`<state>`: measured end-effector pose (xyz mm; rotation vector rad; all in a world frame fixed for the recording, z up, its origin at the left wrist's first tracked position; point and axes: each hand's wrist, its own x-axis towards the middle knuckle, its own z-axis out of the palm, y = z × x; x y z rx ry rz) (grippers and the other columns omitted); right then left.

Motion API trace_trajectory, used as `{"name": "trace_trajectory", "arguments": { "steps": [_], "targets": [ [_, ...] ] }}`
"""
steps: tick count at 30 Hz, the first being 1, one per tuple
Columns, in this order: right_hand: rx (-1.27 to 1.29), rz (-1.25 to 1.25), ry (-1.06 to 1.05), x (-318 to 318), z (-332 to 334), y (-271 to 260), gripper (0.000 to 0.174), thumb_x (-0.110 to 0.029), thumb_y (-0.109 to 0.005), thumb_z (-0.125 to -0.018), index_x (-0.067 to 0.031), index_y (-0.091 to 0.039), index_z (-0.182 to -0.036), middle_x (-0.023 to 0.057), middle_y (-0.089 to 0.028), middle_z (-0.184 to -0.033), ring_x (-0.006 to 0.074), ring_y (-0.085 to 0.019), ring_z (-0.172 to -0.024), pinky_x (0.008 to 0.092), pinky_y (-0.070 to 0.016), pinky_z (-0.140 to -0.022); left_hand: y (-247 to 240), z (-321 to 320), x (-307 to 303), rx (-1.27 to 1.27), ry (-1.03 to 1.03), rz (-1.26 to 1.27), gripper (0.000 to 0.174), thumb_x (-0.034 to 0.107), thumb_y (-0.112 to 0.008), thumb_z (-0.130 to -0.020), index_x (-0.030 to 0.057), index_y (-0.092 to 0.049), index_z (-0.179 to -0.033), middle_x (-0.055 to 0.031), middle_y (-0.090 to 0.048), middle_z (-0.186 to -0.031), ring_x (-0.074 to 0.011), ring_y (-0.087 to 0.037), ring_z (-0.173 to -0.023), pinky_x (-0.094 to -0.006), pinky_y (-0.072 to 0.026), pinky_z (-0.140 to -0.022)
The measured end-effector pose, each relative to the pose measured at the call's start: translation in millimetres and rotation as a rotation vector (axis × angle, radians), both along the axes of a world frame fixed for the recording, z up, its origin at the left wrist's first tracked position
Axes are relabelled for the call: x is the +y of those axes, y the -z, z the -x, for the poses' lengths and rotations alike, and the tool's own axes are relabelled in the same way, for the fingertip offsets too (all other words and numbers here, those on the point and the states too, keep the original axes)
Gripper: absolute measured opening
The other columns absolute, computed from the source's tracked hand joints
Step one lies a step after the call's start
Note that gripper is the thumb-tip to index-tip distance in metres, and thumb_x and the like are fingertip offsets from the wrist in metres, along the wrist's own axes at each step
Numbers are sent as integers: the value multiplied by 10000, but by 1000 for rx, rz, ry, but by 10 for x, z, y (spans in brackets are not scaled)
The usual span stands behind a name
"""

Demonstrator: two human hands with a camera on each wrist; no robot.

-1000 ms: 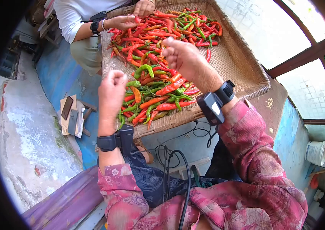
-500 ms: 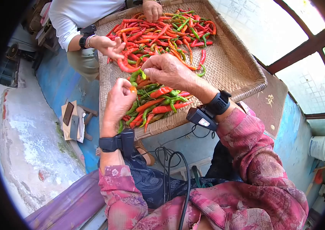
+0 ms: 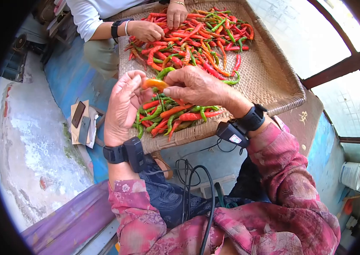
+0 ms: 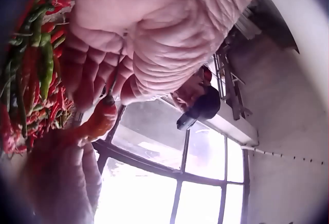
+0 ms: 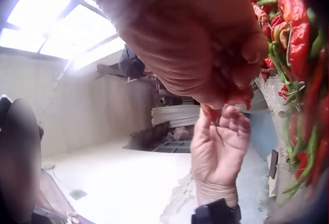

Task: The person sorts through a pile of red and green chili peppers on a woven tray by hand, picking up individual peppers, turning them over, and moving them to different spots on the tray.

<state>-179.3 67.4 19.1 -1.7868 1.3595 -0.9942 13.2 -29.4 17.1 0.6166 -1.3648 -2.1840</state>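
An orange pepper [image 3: 155,84] is held between both hands above the near edge of the pile. My left hand [image 3: 122,106] pinches its stem end, palm turned up; in the left wrist view a thin dark stem runs from the pepper [image 4: 100,120] into the fingers. My right hand [image 3: 203,87], fingers curled, grips the other end. A green pepper [image 3: 165,73] shows behind the right fingertips. Beneath the hands lie green, red and orange peppers [image 3: 175,114]. The right wrist view shows the left palm [image 5: 221,149] facing the right hand [image 5: 200,44].
The woven tray [image 3: 269,80] carries a large pile of mostly red peppers [image 3: 188,38]. Opposite, another person's hands [image 3: 146,31] touch the pile's far left side. Two phones [image 3: 78,114] lie on a small stool at left. Black cables [image 3: 207,170] hang below the tray; a white bucket [image 3: 351,175] stands at right.
Both my hands have moved up with the orange pepper, and the left palm has turned more upward. The other person's nearer hand has gone from open, palm up, to resting on the pile.
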Motion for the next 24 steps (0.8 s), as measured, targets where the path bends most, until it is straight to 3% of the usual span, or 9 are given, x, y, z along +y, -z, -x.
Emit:
{"name": "trace_trajectory", "arguments": {
  "steps": [2, 4, 6, 7, 13, 17, 20, 23, 24],
  "targets": [
    [-20, -44, 34, -32, 81, 40, 246, -238, -583, -880, 0, -607, -824, -1, -550, -607, 69, -504, -553, 251, -416, -497, 76, 44, -20, -150, -337, 171, 202, 225, -552, -901, 62, -526, -1018, -31, -596, -850, -85, -551, -691, -184, -428, -632],
    [-449, -154, 201, -51, 201, -19, 250, -250, -579, -896, -9, -631, -936, 12, -581, -680, 77, -547, -609, 203, -444, -522, 172, 19, -125, -244, -331, 280, 238, 241, -569, -897, 47, -542, -1031, -32, -609, -887, -90, -576, -764, -216, -455, -699],
    [-1025, 44, 466, -171, 255, -16, 290, -230, -594, -884, 14, -603, -1039, 34, -597, -731, 90, -550, -621, 225, -471, -530, 303, 75, -198, -454, -307, 512, 246, 222, -570, -889, 31, -552, -1042, -41, -614, -909, -101, -573, -775, -235, -461, -724],
    [-1024, 45, 466, -170, 267, -3, 290, -230, -594, -884, 14, -603, -1039, 34, -597, -731, 90, -550, -621, 225, -471, -530, 447, 119, -266, -521, -279, 701, 290, 195, -571, -868, 8, -546, -1088, -56, -615, -937, -124, -575, -797, -259, -470, -743],
    [-587, -95, 322, -58, 210, 44, 315, -215, -571, -888, 38, -584, -1075, 44, -613, -789, 92, -565, -668, 231, -482, -603, 859, 497, -301, -720, -110, 1078, 513, 55, -520, -738, 14, -460, -1246, -134, -619, -992, -155, -595, -866, -295, -479, -763],
    [-518, -107, 381, -80, 224, 31, 273, -199, -575, -877, 34, -611, -1012, 23, -603, -759, 81, -568, -686, 236, -471, -592, 894, 475, -350, -613, -4, 861, 449, 85, -532, -776, 3, -485, -1214, -125, -628, -917, -156, -595, -779, -291, -480, -737],
    [-323, 9, 437, -121, 271, 107, 240, -184, -594, -843, 24, -626, -958, 83, -629, -767, 171, -612, -697, 299, -493, -623, 488, 454, -95, -643, -15, 847, 324, 118, -544, -807, -11, -555, -1104, -182, -647, -916, -239, -639, -842, -345, -485, -757],
    [379, 277, 415, -88, 236, 258, 168, -162, -610, -762, -19, -620, -851, 220, -617, -823, 385, -601, -788, 443, -485, -714, 328, 459, 109, -568, -124, 947, 197, 61, -536, -834, -5, -587, -1013, -154, -655, -836, -220, -643, -774, -337, -488, -700],
    [437, 282, 470, -55, 175, 309, 143, -141, -597, -759, -17, -597, -830, 190, -614, -793, 357, -612, -802, 442, -487, -709, 317, 450, 145, -508, -168, 1042, 174, 43, -538, -837, -4, -592, -995, -152, -655, -831, -221, -643, -773, -340, -487, -697]
  ]
}}
